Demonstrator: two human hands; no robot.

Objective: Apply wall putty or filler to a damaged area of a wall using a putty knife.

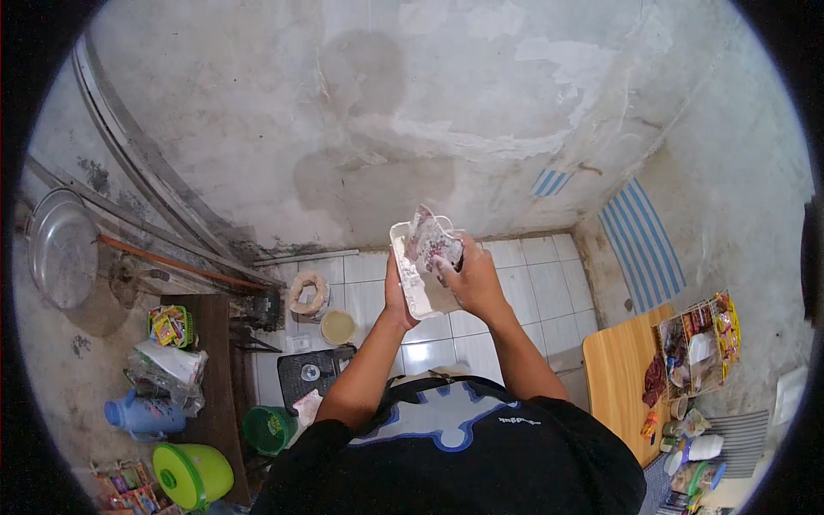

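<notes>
My left hand [396, 295] grips the side of a white rectangular tub [421, 305], with most of its fingers hidden beneath. White paste or powder coats the tub's inside and rim. Over the tub, the fingers of my right hand [477, 281] are closed on a crumpled, white-smeared piece [426, 239] with reddish-purple patches. It could be a rag or a plastic wrapper; I cannot tell which. Its pointed upper end sticks up past the tub's far rim.
A bare plaster wall [446, 112] rises ahead above white floor tiles [549, 287]. On the left are a dark table [210, 360], a blue jug [146, 417], a green lidded container [193, 476] and a round beige-filled tub [338, 327]. A wooden table [622, 348] with a wire rack [699, 348] stands right.
</notes>
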